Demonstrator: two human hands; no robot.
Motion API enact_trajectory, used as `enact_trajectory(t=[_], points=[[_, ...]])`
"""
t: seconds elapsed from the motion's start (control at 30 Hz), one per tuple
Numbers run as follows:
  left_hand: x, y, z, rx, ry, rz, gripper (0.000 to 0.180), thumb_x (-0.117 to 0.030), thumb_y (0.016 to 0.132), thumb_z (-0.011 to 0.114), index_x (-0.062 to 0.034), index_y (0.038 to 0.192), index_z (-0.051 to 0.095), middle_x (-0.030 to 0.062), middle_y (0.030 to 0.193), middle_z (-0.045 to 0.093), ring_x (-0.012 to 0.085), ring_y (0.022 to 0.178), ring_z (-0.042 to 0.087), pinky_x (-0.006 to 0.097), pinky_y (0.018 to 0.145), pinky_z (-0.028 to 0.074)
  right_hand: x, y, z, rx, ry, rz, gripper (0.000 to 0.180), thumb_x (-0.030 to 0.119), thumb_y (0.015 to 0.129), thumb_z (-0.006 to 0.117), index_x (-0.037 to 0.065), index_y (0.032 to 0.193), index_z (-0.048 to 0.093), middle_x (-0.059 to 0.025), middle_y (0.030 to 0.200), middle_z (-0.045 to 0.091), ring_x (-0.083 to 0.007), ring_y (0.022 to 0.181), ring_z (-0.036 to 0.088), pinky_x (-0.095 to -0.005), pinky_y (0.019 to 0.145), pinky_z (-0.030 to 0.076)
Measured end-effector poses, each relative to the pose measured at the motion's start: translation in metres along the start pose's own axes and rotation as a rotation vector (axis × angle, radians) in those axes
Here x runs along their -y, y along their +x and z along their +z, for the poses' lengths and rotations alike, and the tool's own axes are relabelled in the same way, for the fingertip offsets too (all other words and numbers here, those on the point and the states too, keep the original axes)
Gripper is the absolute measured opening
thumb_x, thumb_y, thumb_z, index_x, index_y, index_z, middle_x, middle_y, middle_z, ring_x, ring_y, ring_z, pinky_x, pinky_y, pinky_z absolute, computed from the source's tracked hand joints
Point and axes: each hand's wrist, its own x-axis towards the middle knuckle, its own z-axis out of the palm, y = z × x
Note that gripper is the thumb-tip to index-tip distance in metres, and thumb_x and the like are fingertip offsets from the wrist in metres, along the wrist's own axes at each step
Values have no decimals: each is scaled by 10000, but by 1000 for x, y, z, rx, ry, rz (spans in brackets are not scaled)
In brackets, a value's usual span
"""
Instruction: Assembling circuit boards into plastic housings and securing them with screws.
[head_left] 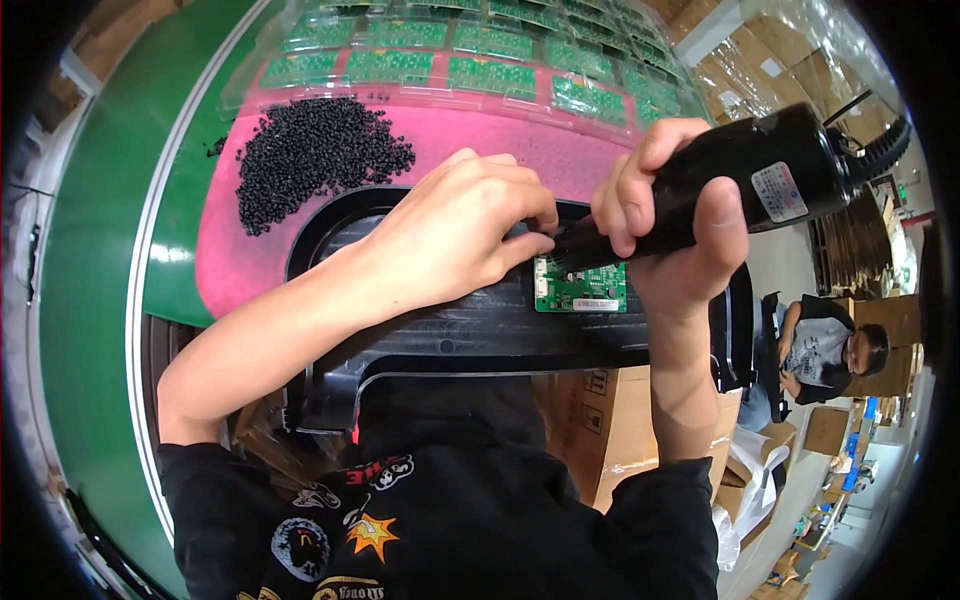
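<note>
My right hand (660, 225) is wrapped round a black electric screwdriver (735, 170), tilted so its nose points down and left at a small green circuit board (585, 290). The board lies in a black plastic housing (460, 335) with a curved rim. My left hand (480, 220) reaches over the housing, thumb and fingers pinched together by the board's upper left corner, close to the screwdriver's nose. Whatever is between those fingertips is too small to make out. The driver's tip is hidden behind its dark nose and my fingers.
A heap of small black screws (310, 155) lies on a pink mat (225, 265) beyond my left forearm. Clear plastic trays (490, 70) of green boards stand behind it. A cable (885, 150) trails from the screwdriver. Cardboard boxes (615, 420) stand below; another person (825, 345) sits at right.
</note>
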Motion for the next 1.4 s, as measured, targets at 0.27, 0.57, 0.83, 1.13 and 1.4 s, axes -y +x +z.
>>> enact_trajectory(t=[0.27,0.57,0.83,1.13,1.4], points=[[0,-1,0,80,73,92,155,-136,735,798,-46,811,696,45,806,681,227,855,625,370,753,447,37,-22,-5,-112,364,-245,506,558,877,613,76,979,496,21,652,481,-84,479,449,-252,523,389],[-1,3,-1,137,-343,101,138,-84,788,759,13,863,697,91,785,694,254,786,644,364,690,510,54,-32,-5,-82,349,-310,521,547,843,672,76,977,492,30,651,481,-70,470,461,-240,526,397],[-6,2,-6,223,-434,28,142,-78,822,737,23,913,698,98,816,705,244,803,657,348,721,524,58,-34,-1,-37,366,-308,517,503,816,716,69,980,487,34,630,502,-69,465,488,-231,517,425],[-8,2,-4,168,-505,104,170,14,794,721,37,960,693,135,869,705,264,813,660,349,775,523,57,-36,2,-44,403,-288,507,505,806,718,87,935,461,31,602,504,-67,449,494,-223,505,438],[-9,-2,7,-18,-85,218,124,-35,758,754,-32,864,690,43,829,692,233,797,648,353,712,476,46,-37,4,-168,153,-152,578,600,857,627,61,990,468,1,650,489,-110,463,458,-272,491,387]])
